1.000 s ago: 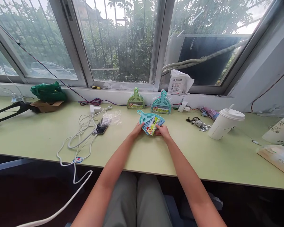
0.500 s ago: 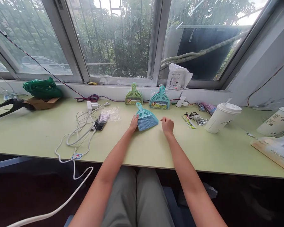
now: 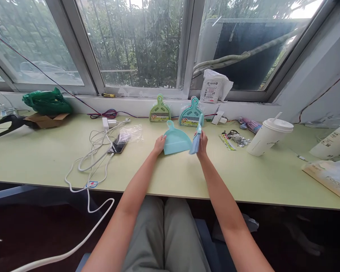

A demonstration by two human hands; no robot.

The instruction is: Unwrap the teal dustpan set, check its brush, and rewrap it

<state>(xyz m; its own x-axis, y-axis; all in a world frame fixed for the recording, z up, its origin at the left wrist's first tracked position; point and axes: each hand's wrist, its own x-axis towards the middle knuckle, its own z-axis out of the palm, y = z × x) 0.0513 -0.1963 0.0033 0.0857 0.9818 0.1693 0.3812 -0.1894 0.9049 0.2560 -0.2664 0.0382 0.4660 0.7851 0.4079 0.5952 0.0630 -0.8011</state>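
A light blue dustpan is gripped at its left edge by my left hand, its handle pointing toward the window. To its right, my right hand holds a small blue hand brush on edge, bristles down and apart from the pan's middle. Behind them, a packaged green brush-and-dustpan set and a packaged turquoise set lean against the wall below the window.
White cables, a phone and a clear plastic wrapper lie on the left. On the right are keys, a lidded white cup and a paper packet. The table's front edge runs above my lap.
The brush, earlier lying in the dustpan, has come off it and is now in my right hand, turned on edge. The pan's inside is now exposed; my left hand keeps its hold.
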